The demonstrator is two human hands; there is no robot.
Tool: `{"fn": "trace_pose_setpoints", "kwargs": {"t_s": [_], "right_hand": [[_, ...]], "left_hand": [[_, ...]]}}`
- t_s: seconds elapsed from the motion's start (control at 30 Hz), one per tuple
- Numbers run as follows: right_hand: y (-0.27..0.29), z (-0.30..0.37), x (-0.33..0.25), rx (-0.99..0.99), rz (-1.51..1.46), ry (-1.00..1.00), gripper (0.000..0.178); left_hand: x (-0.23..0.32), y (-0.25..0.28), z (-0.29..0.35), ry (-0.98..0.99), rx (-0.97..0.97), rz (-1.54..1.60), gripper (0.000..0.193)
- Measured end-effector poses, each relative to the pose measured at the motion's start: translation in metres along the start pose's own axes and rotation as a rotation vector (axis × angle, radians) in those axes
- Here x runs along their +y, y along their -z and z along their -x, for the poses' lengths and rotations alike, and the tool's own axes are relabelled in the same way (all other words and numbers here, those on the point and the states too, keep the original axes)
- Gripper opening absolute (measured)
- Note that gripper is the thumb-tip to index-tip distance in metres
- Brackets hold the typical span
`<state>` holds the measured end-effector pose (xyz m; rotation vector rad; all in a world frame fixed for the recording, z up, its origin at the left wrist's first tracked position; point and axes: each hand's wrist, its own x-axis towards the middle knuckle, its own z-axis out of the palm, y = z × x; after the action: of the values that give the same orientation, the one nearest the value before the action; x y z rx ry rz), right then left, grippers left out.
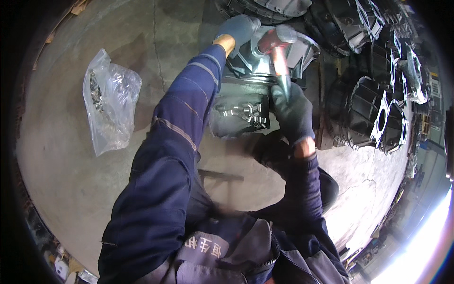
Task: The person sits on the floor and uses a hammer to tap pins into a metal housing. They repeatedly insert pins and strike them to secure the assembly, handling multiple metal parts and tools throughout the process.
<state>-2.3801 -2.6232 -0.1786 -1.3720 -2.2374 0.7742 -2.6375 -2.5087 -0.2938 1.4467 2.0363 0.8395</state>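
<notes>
Hammer head-foremost, long axis forward, in fisted right hand, left hand's grip unclear

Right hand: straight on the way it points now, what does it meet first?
Likely the grey metal housing, with the hammer gripped in the right hand leading. Depth is unclear, so I can't tell the gap.
</notes>
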Motion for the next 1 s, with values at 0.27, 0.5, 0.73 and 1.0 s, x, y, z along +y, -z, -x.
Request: {"fn": "trace_pose_setpoints", "kwargs": {"t_s": [0.27, 0.5, 0.73, 1.0], "right_hand": [[-0.052, 0.099, 0.035, -0.135, -0.506, -0.366, 0.033], [-0.17, 0.171, 0.09, -0.407, -1.054, -1.195, 0.025], [-0.22, 0.2, 0.157, -0.307, -0.855, -1.147, 0.039], [-0.217, 0.095, 0.253, -0.156, 0.134, -0.701, 0.037]], "left_hand": [[-0.005, -0.009, -0.014, 0.069, 0.013, -0.063, 0.055], [-0.008, 0.0, -0.008, 0.042, -0.008, -0.073, 0.054], [-0.013, -0.004, -0.003, 0.058, 0.007, 0.009, 0.053], [-0.013, -0.002, 0.006, 0.065, 0.016, 0.078, 0.052]]}}
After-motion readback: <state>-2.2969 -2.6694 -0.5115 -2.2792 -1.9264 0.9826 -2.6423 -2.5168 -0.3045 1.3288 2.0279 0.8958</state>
